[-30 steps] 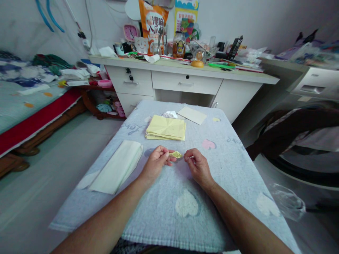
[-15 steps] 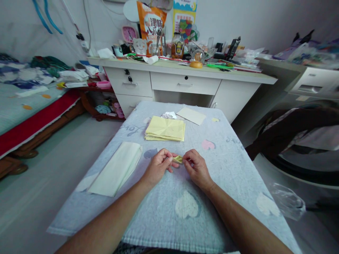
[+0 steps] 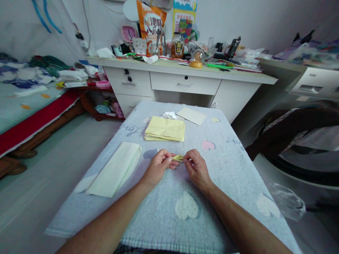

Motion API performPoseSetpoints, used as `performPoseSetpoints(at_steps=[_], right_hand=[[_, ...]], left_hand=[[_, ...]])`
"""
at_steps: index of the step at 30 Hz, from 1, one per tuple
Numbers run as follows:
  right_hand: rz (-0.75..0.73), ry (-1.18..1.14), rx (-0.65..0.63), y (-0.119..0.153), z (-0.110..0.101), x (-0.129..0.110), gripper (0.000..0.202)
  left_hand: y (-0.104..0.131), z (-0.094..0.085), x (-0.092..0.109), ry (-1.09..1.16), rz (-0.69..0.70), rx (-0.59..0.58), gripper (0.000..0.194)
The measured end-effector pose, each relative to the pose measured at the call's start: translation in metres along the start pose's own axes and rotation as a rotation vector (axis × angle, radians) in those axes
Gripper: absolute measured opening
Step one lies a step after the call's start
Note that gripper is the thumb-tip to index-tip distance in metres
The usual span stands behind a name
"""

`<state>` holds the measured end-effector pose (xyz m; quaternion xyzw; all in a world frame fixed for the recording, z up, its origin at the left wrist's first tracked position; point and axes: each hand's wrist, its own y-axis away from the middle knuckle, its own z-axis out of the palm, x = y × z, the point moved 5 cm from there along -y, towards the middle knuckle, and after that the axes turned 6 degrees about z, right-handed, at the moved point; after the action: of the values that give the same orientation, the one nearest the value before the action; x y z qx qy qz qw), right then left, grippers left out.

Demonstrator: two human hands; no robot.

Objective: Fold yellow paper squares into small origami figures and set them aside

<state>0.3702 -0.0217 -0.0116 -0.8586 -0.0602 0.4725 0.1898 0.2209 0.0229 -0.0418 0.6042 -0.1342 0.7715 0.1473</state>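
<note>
Centrally, a small folded yellow paper sits between my hands, above the blue patterned cloth. My left hand pinches its left end between thumb and fingers; my right hand, fingers curled narrow, grips its right tip. Thin folds like these probably crease best with a steady left hold and light, even right-hand pressure, so the tip doesn't tear. Just beyond lies a stack of yellow sheets, with crumpled white paper and a cream card behind; leftward, a pale folded sheet.
</note>
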Motion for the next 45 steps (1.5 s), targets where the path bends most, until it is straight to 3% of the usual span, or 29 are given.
performPoseSetpoints(at_steps=[7,12,15,19,21,26,30,34,38,42,45], right_hand=[[0.037,-0.067,0.061,0.001,-0.005,0.0,0.011],[0.199,-0.352,-0.004,0.002,0.002,0.011,0.007],[0.226,-0.37,-0.022,0.003,0.005,0.014,0.01],[0.192,-0.338,-0.038,0.004,0.007,0.012,0.01],[0.169,-0.326,-0.072,0.004,0.009,0.009,0.009],[0.162,-0.299,-0.136,0.005,0.011,0.005,0.009],[0.175,-0.288,-0.155,0.005,0.011,0.006,0.008],[0.151,-0.22,-0.233,0.006,0.015,0.003,0.024],[0.159,-0.16,-0.272,0.005,0.018,0.005,0.007],[0.154,-0.115,-0.24,0.003,0.015,0.005,0.008],[0.12,-0.091,-0.223,0.003,0.012,0.002,0.01]], left_hand=[[0.0,-0.002,-0.001,0.035,-0.025,0.043,0.023],[0.002,-0.003,0.005,0.065,-0.042,0.047,0.022],[0.004,-0.001,0.009,0.045,0.005,-0.007,0.023],[0.005,0.002,0.012,-0.149,0.117,-0.062,0.054],[0.005,0.001,0.01,-0.284,0.137,-0.053,0.059],[0.003,-0.003,0.009,-0.443,0.15,-0.036,0.029],[0.003,-0.007,0.016,-0.504,0.204,0.016,0.017],[0.006,-0.006,0.023,-0.557,0.265,0.034,0.012],[0.008,-0.003,0.021,-0.559,0.265,0.005,0.012],[0.006,-0.004,0.016,-0.468,0.182,-0.006,0.025],[0.005,-0.004,0.016,-0.468,0.158,-0.07,0.016]])
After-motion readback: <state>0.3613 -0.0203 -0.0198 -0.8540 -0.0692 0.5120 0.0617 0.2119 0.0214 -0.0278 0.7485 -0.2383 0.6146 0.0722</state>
